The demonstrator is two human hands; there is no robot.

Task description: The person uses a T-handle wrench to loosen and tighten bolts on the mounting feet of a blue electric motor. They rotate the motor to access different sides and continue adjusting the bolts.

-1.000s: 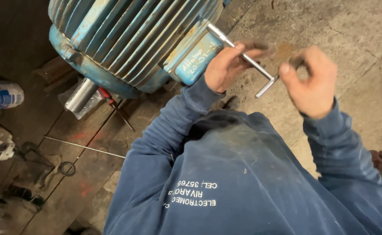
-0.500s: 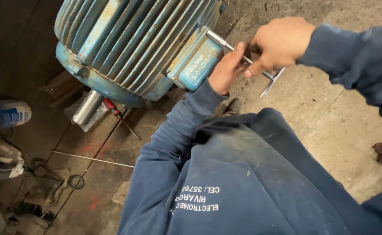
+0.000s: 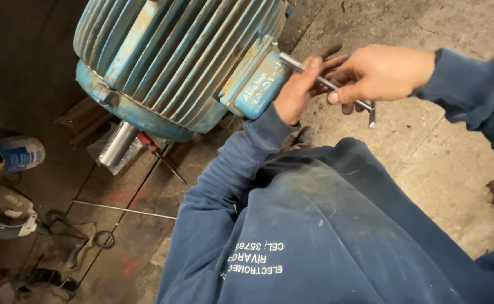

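The motor (image 3: pixel 179 62) is cut off by the top edge. The right hand (image 3: pixel 379 73) covers the middle of the metal key (image 3: pixel 369 110); its tip, beside the left hand (image 3: pixel 294 90), is hidden at the terminal box (image 3: pixel 258 84). Left of the hands, the can (image 3: pixel 19 153) is cut by the frame edge. The floor ring (image 3: pixel 104 240) is too small to identify.

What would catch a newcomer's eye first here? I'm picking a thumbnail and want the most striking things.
The big blue ribbed motor fills the upper left, its bare steel shaft pointing down-left. At its box-shaped side housing, the left hand steadies a long L-shaped metal key while the right hand grips it near the bend. Dark blue sleeves and a sweatshirt fill the lower right.
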